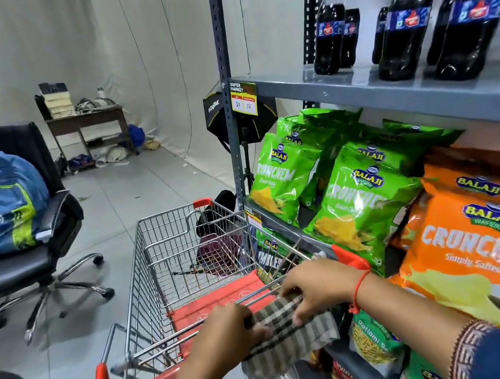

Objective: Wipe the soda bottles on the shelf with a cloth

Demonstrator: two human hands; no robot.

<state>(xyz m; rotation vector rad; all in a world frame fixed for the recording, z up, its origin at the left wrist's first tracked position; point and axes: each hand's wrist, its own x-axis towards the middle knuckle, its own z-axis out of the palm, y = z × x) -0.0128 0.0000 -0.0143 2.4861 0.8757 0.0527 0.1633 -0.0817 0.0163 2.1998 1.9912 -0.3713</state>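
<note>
Hands (230, 328) (315, 290) hold cloth (293, 335) over cart (169, 266).

Wire shopping cart (188, 263), red handle and red seat flap, standing just beside the rack. Green snack bags (358, 205) and orange snack bags (477, 246) on the middle tier. Price tag (243, 98) on the shelf edge. Black office chair (20, 243) bearing a blue backpack (5, 201). Wooden table (88, 122), cluttered, by the far curtain.

A shop: priced shelf (389, 87) of soda bottles (405, 20), snack bags (358, 205), trolley (188, 263).
</note>
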